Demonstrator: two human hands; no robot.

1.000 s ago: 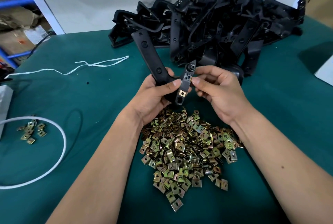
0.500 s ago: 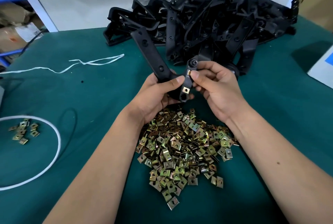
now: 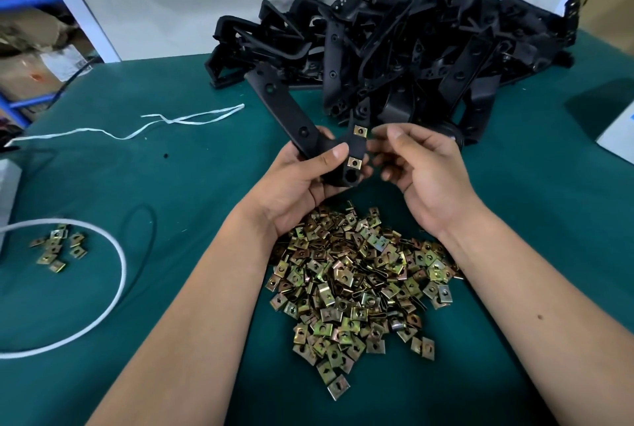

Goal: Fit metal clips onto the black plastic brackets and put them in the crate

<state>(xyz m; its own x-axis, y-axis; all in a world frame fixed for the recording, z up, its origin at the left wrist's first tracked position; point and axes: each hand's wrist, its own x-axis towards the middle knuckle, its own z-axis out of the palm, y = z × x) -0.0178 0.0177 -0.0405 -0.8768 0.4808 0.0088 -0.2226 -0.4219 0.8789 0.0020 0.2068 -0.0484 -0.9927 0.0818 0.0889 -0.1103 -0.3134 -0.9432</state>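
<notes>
While the left hand point(image 3: 298, 182) grips a black bracket point(image 3: 295, 123) bearing two fitted clips point(image 3: 360, 131), the right hand point(image 3: 422, 168) hangs loosely curled just beside it, holding nothing, above the clip pile point(image 3: 356, 281) on the desk point(image 3: 171, 168).

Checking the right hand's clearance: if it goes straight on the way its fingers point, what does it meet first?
Probably the black plastic bracket held by the left hand: the right hand's loosely curled fingers point left at its arm, near the upper brass-coloured metal clip. Depth is unclear.
</notes>
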